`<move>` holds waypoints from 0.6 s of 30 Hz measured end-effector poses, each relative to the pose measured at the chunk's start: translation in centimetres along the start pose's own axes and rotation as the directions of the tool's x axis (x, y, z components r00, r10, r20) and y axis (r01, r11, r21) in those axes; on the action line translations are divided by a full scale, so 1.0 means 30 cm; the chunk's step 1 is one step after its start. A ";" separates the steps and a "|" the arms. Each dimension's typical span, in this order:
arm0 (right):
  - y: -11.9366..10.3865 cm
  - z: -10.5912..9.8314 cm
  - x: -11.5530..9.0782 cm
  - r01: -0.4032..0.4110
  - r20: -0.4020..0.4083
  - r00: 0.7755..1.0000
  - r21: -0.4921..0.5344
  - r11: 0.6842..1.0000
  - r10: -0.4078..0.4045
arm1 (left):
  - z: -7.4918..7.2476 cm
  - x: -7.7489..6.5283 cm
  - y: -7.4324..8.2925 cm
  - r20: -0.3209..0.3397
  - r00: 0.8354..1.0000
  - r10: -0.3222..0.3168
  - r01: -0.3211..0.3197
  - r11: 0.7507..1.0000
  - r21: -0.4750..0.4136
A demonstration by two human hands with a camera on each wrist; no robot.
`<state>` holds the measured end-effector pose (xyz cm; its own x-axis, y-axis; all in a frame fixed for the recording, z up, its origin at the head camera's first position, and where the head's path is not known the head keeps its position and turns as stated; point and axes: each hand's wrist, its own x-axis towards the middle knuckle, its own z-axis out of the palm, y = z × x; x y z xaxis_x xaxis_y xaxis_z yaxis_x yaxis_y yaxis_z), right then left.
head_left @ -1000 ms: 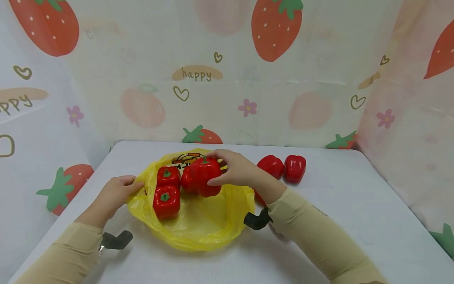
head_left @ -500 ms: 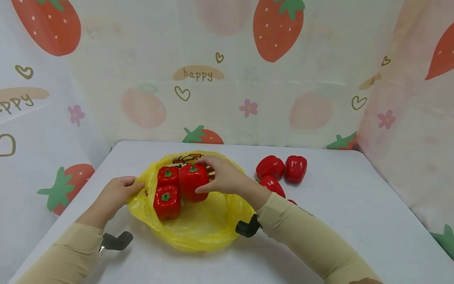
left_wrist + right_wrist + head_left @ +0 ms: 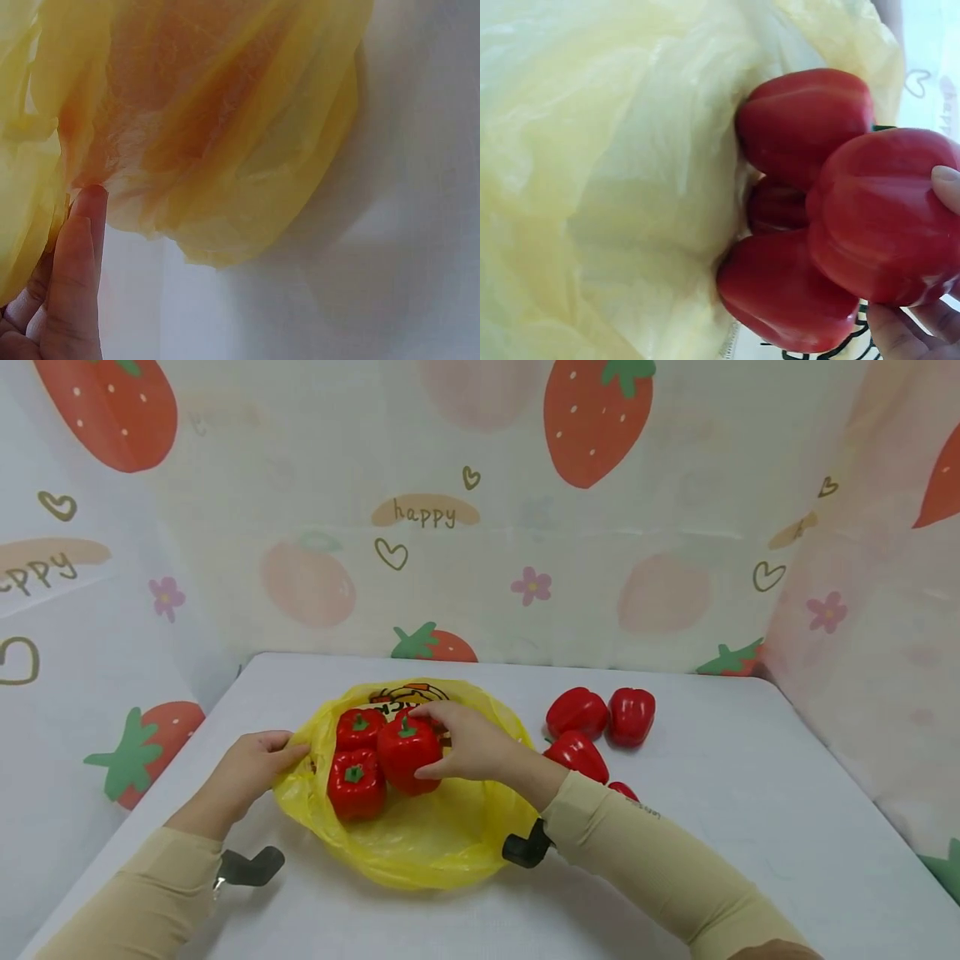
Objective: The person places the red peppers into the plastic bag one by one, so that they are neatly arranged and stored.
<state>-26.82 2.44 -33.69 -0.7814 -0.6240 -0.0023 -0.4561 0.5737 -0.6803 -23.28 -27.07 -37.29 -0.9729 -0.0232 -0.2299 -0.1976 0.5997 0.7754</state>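
My left hand (image 3: 247,771) pinches the left rim of a yellow plastic bag (image 3: 420,860), which lies mouth up. In the left wrist view its fingers press against the thin plastic (image 3: 247,172). Inside the bag's mouth, my right hand (image 3: 480,745) grips a red bell pepper (image 3: 407,756) with a green stem, thumb on the near side and fingers behind. Two more bell peppers stand at the bag's left side, a rear one (image 3: 357,729) and a front one (image 3: 357,785). The right wrist view shows another pepper (image 3: 776,206) among them, mostly hidden behind the held one.
Right of the bag, several red bell peppers lie on the white table (image 3: 735,793): a back left one (image 3: 577,712), a back right one (image 3: 631,717) and a nearer one (image 3: 577,756). Another (image 3: 623,790) is partly covered by my right sleeve. A printed curtain (image 3: 480,585) stands behind.
My right hand has carried the bell pepper left and slightly down, beside the two standing peppers, covering the one behind. My left hand keeps hold of the rim.
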 end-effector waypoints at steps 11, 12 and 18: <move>0.018 0.007 0.008 0.019 0.045 0.999 -0.018 1.000 -0.018 | -0.009 0.000 -0.010 -0.006 1.000 -0.017 0.017 1.000 0.014; 0.021 0.007 0.008 0.028 0.046 0.999 -0.032 0.999 -0.026 | -0.010 0.000 -0.012 -0.006 1.000 -0.018 0.018 1.000 0.016; 0.032 0.005 -0.001 0.090 0.043 0.996 -0.148 0.985 -0.084 | -0.015 0.005 -0.014 -0.011 1.000 -0.023 0.023 1.000 0.020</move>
<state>-27.17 2.91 -34.47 -0.7213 -0.6922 0.0236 -0.5824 0.5878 -0.5615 -23.40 -27.68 -37.39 -0.9694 -0.0456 -0.2411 -0.2174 0.6150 0.7579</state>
